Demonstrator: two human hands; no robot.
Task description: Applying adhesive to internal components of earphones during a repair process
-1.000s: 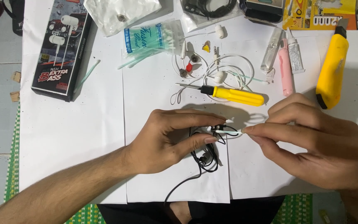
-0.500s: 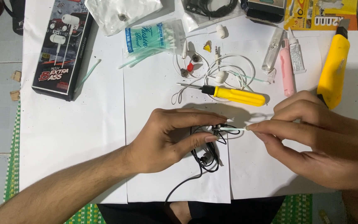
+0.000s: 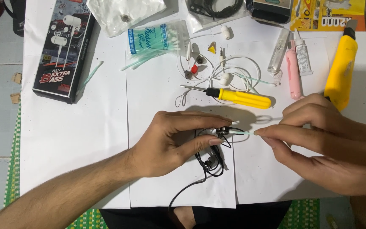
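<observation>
A black earbud (image 3: 223,131) sits pinched between thumb and forefinger of the left hand (image 3: 172,142), low over the white paper sheet (image 3: 157,93), its black cable (image 3: 208,163) looped beneath. The right hand (image 3: 329,146) grips a pale green cotton swab (image 3: 242,132), whose tip seems to touch the earbud. A yellow screwdriver (image 3: 242,98) lies just beyond.

Black earphone (image 3: 223,131) pinched mid-table; green-stemmed cotton swab (image 3: 243,132) touching it.
</observation>
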